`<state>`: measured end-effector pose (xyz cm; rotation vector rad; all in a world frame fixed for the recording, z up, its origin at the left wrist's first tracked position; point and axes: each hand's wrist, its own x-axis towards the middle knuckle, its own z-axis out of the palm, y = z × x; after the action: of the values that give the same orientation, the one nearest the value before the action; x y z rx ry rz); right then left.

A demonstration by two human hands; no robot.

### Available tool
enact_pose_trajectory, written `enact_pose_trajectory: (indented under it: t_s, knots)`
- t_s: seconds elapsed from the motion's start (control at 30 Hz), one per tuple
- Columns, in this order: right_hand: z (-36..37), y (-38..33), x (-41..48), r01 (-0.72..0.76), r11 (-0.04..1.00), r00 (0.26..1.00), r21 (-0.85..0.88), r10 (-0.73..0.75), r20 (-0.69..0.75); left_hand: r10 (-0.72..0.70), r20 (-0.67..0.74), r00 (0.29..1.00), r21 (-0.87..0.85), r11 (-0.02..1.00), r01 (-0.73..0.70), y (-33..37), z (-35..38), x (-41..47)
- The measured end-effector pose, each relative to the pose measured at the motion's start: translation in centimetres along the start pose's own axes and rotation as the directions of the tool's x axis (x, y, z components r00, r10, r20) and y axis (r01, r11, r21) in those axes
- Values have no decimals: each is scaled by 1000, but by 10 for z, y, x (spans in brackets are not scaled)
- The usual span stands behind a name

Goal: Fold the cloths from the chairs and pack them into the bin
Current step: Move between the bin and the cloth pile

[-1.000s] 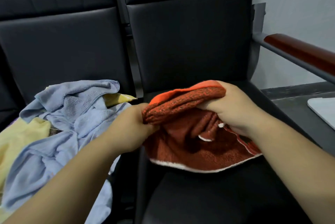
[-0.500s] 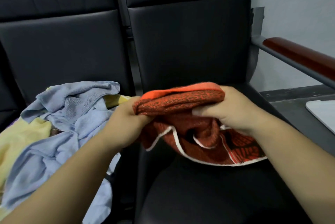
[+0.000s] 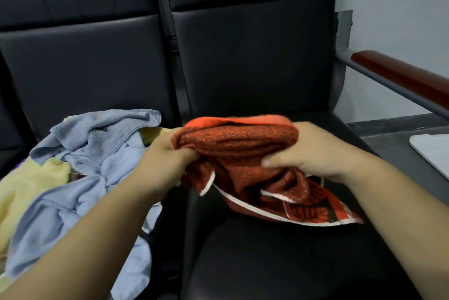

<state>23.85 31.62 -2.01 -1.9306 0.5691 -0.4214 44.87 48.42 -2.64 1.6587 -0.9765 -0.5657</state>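
On the right chair seat [image 3: 267, 263] the red cloth [image 3: 238, 144] sits bunched, left hand [image 3: 165, 161] fisted on its left end, right hand [image 3: 315, 154] curled round the right; I'd find the white-trimmed corners and spread it flat before folding; blue-yellow pile [image 3: 73, 190] lies left, bin unseen.

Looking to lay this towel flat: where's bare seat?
Bare: the black leather seat, from the red patterned towel to its near edge. Crowded: the left black chair, under a pale blue cloth and a yellow cloth.

Waiting area or office, joined black padded chairs [image 3: 252, 61], wood-capped armrest [image 3: 401, 77]
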Motion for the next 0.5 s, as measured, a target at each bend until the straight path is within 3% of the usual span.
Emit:
enact_pose_trajectory:
  t_s: [0.03, 0.1, 0.17, 0.23, 0.27, 0.33, 0.37, 0.43, 0.5]
  knots:
    - [-2, 3, 1, -44, 985, 998, -165, 52, 46, -50, -8, 999, -152, 987, 48, 1, -1, 1]
    - [-1, 10, 5, -122, 869, 990, -480, 143, 7, -90, 52, 995, -355, 929, 103, 5, 1, 1]
    - [0, 10, 7, -155, 814, 988, -560, 127, -90, -63, 170, 983, -477, 868, 138, 14, 5, -4]
    - [-2, 7, 8, -139, 846, 975, -515, 24, -223, -31, 257, 966, -350, 929, 123, 18, 6, -9]
    - [-5, 6, 8, -116, 886, 960, -449, -17, -281, -16, 256, 966, -126, 991, 50, 17, 6, -9]
    - [-7, 3, 5, -30, 967, 951, -253, -50, -305, 8, 175, 984, 349, 935, -70, 12, 5, -6]
    - [-6, 1, 4, 17, 989, 961, -145, -56, -272, 32, 139, 990, 444, 891, -92, 10, 6, -5]
    - [-3, -2, 0, 69, 996, 985, 62, -59, -161, 96, 63, 993, 415, 903, -113, 8, 7, -4]
    - [-3, -4, -2, 12, 995, 1000, 100, -12, 1, 138, -64, 988, 258, 959, -117, 8, 9, -4]
